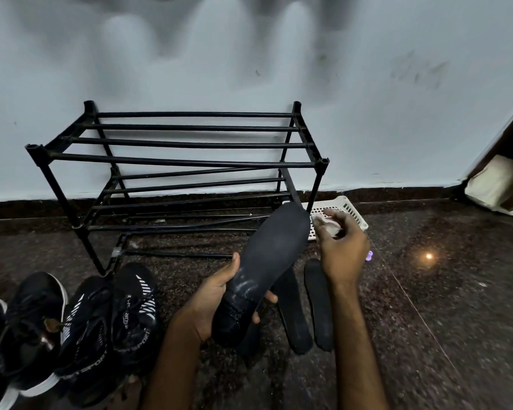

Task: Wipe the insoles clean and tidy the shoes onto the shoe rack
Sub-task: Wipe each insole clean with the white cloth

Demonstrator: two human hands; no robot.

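Head view. The left hand (pixel 216 300) grips the heel end of a black insole (pixel 267 255), thumb over one edge, fingers (pixel 270 297) curled beneath. The right hand (pixel 342 253) pinches a pale cloth (pixel 328 225) just beside the toe end; contact cannot be confirmed. Two further insoles (pixel 293 315) lie on the floor (pixel 427 306). The shoes (pixel 134 306) stand at left, not yet on the shoe rack (pixel 175 161).

Risks: held at the heel only, the insole may flex or slip under wiping pressure. The rack's lower bars (pixel 190 173) sit askew, so shoes could tip.
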